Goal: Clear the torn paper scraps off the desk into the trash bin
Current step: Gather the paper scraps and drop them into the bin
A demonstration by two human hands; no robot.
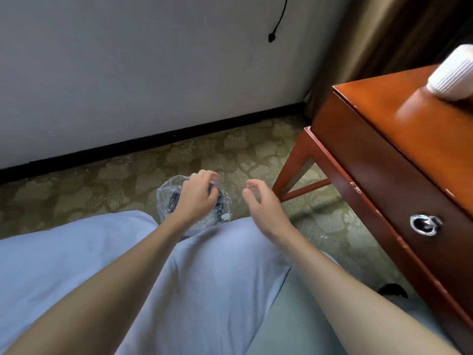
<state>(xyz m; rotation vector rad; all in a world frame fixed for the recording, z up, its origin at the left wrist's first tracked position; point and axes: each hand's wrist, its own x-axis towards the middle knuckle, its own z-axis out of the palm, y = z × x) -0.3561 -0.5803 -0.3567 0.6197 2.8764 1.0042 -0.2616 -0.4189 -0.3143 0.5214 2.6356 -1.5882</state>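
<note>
Your left hand (198, 194) hangs directly over the trash bin (163, 201), a small round bin with a clear crinkled liner standing on the carpet (102, 180) just in front of your legs; its fingers curl downward into the mouth, and from here it is impossible to tell whether they pinch any paper. Your right hand (263, 203) floats just beside the bin, on the side toward the desk (409, 129), fingers loosely curved and holding nothing. One pale scrap (225, 217) lies inside the liner near the rim, and a small white fleck (323, 237) sits on the carpet between bin and desk, possibly a stray piece. The part of the desk top in view shows only a white ribbed object (453, 75). Torn paper likely weighs almost nothing, drifts and clings to skin, so gather pieces in a loose cupped pinch, keep low over the liner, and spread your fingers wide to shed them
</note>
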